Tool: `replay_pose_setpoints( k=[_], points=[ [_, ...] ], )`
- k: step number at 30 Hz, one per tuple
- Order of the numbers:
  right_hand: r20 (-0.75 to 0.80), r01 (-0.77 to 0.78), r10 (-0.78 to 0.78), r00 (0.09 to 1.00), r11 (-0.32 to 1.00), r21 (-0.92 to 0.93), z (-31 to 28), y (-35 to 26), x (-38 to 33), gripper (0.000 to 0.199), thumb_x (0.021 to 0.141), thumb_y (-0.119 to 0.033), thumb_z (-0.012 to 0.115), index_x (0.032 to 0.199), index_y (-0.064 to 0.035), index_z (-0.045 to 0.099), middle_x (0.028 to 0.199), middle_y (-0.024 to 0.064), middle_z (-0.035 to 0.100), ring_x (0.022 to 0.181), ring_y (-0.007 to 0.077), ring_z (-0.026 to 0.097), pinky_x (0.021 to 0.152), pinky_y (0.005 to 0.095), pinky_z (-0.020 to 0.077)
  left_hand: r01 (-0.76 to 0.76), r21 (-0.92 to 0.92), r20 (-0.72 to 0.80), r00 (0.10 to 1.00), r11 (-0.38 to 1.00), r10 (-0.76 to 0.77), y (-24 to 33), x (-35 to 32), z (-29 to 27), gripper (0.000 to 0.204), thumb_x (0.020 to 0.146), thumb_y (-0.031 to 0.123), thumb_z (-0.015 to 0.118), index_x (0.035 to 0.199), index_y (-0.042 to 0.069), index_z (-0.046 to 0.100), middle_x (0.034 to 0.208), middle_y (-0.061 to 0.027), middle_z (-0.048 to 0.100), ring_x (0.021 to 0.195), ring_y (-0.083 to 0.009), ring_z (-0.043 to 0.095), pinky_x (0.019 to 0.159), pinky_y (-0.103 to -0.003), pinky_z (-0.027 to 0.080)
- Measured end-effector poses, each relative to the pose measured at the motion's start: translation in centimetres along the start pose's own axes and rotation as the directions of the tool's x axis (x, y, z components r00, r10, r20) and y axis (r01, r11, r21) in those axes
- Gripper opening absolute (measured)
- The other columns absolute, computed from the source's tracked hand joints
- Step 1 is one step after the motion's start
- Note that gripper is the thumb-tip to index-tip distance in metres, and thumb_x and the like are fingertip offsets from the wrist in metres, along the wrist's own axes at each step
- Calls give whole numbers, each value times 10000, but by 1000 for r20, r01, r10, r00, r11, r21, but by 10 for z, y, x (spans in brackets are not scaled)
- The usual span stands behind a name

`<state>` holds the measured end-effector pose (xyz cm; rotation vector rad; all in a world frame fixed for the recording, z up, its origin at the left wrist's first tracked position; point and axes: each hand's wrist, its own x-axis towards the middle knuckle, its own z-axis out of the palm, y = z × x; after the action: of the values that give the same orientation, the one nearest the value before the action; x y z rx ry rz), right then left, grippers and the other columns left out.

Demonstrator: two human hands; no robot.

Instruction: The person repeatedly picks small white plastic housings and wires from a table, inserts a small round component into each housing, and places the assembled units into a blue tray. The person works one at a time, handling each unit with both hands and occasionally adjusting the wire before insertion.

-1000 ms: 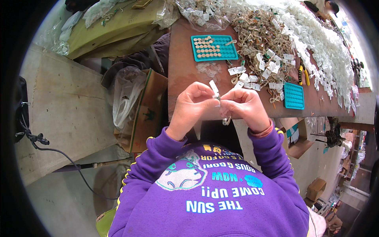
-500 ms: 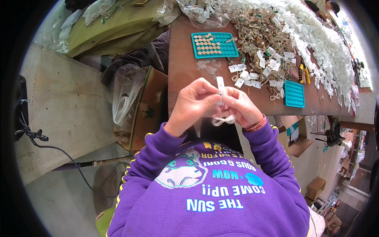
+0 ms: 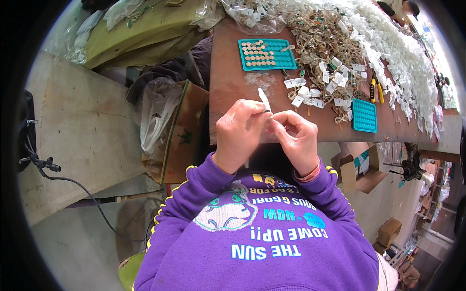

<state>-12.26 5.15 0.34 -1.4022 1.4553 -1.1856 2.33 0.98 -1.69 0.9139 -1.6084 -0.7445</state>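
Close to the table's near edge, my left hand (image 3: 237, 133) pinches a slim white plastic piece (image 3: 263, 98), which sticks up beyond the fingertips. A small dark spot shows at the piece's lower end. My right hand (image 3: 297, 140) is closed beside it, thumb and forefinger pressed together almost touching the left fingertips. What the right fingers hold is hidden. Past the hands lie flat clear plastic bits (image 3: 260, 79) and a teal tray (image 3: 285, 61) partly filled with small round discs (image 3: 259, 54).
Right of the hands lie loose white plastic cases (image 3: 306, 96), a heap of coiled string lights (image 3: 320, 43) and a large pile of clear plastic pieces (image 3: 403, 68). Yellow-and-black pliers (image 3: 376, 90) rest near a second teal tray (image 3: 365, 115). A cardboard box (image 3: 182, 140) stands left of the table.
The white piece now tilts left in my left hand, and my right hand has turned with its fingers curled. The coiled pale cord that hung below the hands is out of sight.
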Motion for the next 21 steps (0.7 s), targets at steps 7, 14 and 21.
replay_pose_setpoints(
  k=[7,14,21],
  points=[
    [-56,288,-323,945,899,-330,1,-9,4,61,804,-4,669,858,0,643,738,94,645,638,168,646,610,276,515,-12,16,19,1000,1000,11,1,1,-1,158,833,23,725,925,-9,600,878,-88,662,794,-155,663,712,-272,548],
    [-36,119,-123,992,988,-93,1,-9,5,67,813,8,665,864,0,622,724,78,626,642,109,603,613,256,492,427,-630,112,877,649,-468,1,0,6,78,930,51,632,969,24,571,919,-53,672,867,-100,637,813,-245,498],
    [-123,207,-216,969,975,-82,11,-10,11,85,836,-15,674,913,-1,640,753,84,639,689,99,613,644,250,494,496,-858,359,765,133,-535,-4,1,18,161,983,192,565,1048,46,551,1050,-131,659,1024,-208,627,954,-346,470]
  ],
)
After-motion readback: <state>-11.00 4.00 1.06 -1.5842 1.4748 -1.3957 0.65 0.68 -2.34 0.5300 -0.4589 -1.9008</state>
